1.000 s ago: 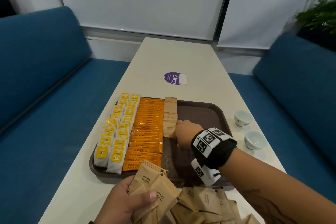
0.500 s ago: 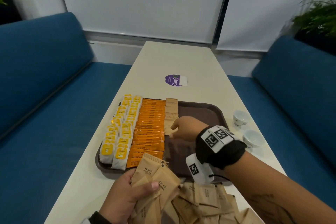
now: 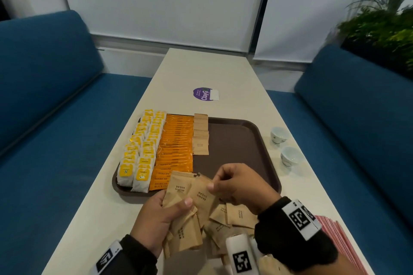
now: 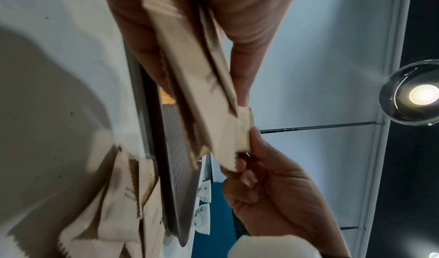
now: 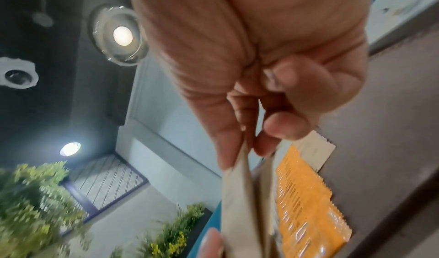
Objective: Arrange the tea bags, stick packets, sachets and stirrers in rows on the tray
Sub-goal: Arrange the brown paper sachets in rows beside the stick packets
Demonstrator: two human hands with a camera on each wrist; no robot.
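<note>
A brown tray (image 3: 252, 138) holds two rows of yellow tea bags (image 3: 143, 152), a row of orange stick packets (image 3: 176, 147) and a short row of brown sugar sachets (image 3: 200, 135). My left hand (image 3: 156, 219) grips a fanned bunch of brown sugar sachets (image 3: 181, 190) above the tray's near edge. My right hand (image 3: 234, 185) pinches the top corner of one sachet (image 3: 202, 194) in that bunch, thumb and forefinger closed on it. The left wrist view shows the pinched sachet (image 4: 234, 140) between both hands; the right wrist view shows its edge (image 5: 237, 196) below my fingers.
Loose sugar sachets (image 3: 232, 219) lie heaped on the table in front of the tray. Two small white cups (image 3: 283, 145) stand right of the tray. A stack of pink packets (image 3: 339, 241) lies at the near right edge. A purple sticker (image 3: 204, 94) is farther up the table. Blue sofas flank it.
My right hand has drawn back from the sachet row on the tray to the bunch in my left hand and pinched one sachet. The left hand has risen slightly.
</note>
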